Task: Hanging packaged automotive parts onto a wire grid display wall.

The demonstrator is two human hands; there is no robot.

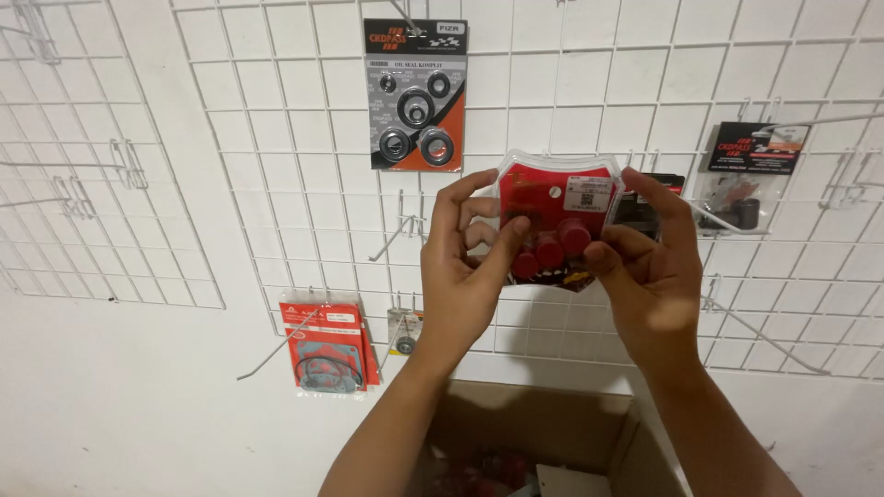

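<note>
I hold a clear blister pack with a red card and three red round parts (556,221) up against a white wire grid wall (571,101). My left hand (463,267) grips its left edge, thumb on the front near the red parts. My right hand (647,267) grips the right edge, fingers curled over the top corner. Both hands are raised at chest height in front of the grid.
A pack of black ring seals (415,95) hangs upper centre. A dark pack (750,175) hangs on a hook at right. A red gasket pack (325,354) and a small bagged part (404,333) hang lower left. An open cardboard box (552,442) sits below.
</note>
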